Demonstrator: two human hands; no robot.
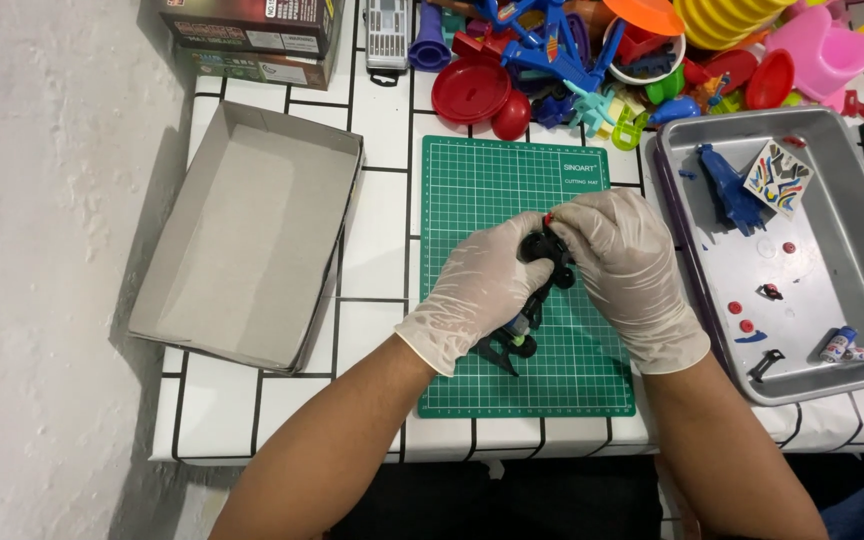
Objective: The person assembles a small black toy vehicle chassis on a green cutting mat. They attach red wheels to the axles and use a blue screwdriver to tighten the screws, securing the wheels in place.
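centrally, both gloved hands, left hand [477,290] and right hand [627,265], fingers pinching black toy [542,265], grey tray [852,375] beside

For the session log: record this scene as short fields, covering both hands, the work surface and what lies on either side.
left hand: gloved left hand grips a black toy assembly from the left
right hand: gloved right hand pinches the top of the same toy
surface: green cutting mat on a white tiled table
left side: open cardboard box, nothing visible inside
right side: metal tray with a blue toy part, a sticker sheet and small pieces
behind: pile of colourful plastic toys
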